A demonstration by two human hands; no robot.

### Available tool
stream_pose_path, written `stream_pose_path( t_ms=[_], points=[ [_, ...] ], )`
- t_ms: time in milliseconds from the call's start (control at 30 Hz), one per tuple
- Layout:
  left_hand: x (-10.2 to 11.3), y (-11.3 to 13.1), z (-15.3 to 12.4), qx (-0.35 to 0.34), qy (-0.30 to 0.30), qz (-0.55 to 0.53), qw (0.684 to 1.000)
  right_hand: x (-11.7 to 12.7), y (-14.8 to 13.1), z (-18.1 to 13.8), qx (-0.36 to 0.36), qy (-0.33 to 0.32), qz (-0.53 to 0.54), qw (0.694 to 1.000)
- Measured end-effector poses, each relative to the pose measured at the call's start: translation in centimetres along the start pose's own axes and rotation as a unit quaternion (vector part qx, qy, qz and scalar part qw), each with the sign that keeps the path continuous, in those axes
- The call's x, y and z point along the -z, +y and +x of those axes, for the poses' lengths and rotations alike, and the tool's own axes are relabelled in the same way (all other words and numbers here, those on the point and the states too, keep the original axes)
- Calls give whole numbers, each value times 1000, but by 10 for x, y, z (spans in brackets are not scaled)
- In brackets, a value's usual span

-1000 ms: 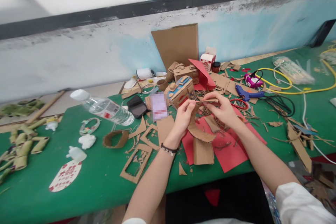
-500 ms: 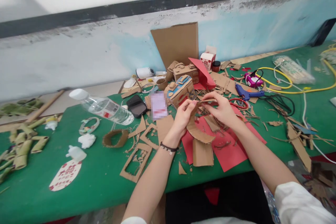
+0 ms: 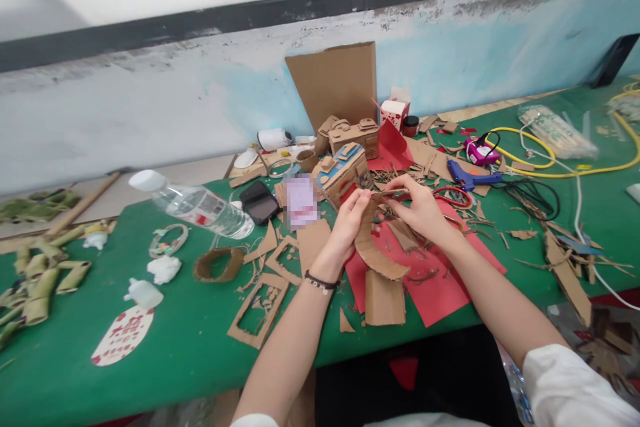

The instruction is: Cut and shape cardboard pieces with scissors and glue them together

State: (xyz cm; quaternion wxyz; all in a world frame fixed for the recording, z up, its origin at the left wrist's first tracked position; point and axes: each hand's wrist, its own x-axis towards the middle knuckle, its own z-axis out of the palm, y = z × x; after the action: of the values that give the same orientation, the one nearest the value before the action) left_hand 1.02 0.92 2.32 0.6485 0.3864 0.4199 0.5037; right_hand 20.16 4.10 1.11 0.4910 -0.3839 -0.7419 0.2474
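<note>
Between my two hands is a curved strip of cardboard (image 3: pixel 379 255), its lower end bowing toward me. My left hand (image 3: pixel 350 217) pinches its upper left part. My right hand (image 3: pixel 417 207) is closed on the strip's upper right end, the fingertips close to the left ones. Below the strip lies a folded cardboard piece (image 3: pixel 385 299), partly on red paper (image 3: pixel 433 297) strewn with cardboard scraps. Just beyond my hands stands a cardboard camera model (image 3: pixel 345 173) with blue parts, and a second cardboard camera model (image 3: pixel 357 140) sits behind it.
A blue glue gun (image 3: pixel 470 177) and red-handled scissors (image 3: pixel 453 197) lie to the right. Leftward are a tilted water bottle (image 3: pixel 200 207), a cardboard ring (image 3: pixel 219 265) and a cardboard frame (image 3: pixel 260 310). A cardboard sheet (image 3: pixel 340 83) leans on the wall.
The red paper flap by the rear camera model has dropped back, showing more of the model. My hands keep their grip on the strip with barely any movement.
</note>
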Motion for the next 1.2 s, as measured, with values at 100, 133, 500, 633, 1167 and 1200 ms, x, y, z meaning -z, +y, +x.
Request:
stream_pose_path(
  t_ms=[100, 133, 500, 633, 1167, 1200],
  points=[
    [0, 0, 0, -8, 4, -3, 1000, 0, 0, 0, 1, 0, 7, 1000],
    [-1, -1, 0, -11, 5, -2, 1000, 0, 0, 0, 1, -1, 6, 1000],
    [-1, -2, 6, -108, 79, 30, 991, -3, -4, -3, 24, 7, -14, 1000],
    [2, -3, 7, -185, 136, 39, 973, -1, -16, -5, 62, 68, -7, 996],
    [16, 43, -6, -306, 215, -60, 925, 17, -74, -51, 175, -443, -17, 879],
    [18, 45, -6, -317, 224, -57, 920, 16, -73, -54, 171, -448, -25, 877]
  ],
)
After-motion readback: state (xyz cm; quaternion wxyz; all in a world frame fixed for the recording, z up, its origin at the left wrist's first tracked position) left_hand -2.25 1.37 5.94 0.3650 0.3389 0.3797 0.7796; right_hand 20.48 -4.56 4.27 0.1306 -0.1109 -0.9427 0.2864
